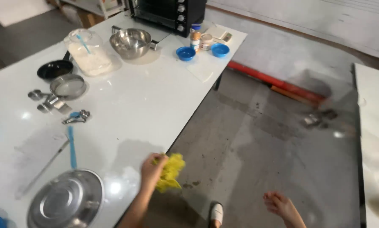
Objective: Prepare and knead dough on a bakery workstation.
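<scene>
Left hand [151, 169] grips yellow cloth [171, 171] at table edge [185, 124].

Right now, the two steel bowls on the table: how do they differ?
The far steel bowl stands upright and open by the oven; the near steel bowl lies upside down, base up, at the table's near edge. The far one looks deeper; the near one looks wider and shallower, though it is closer to the camera. The left hand, gripping a yellow cloth, is close to the near bowl only. Both are shiny bare metal.
</scene>
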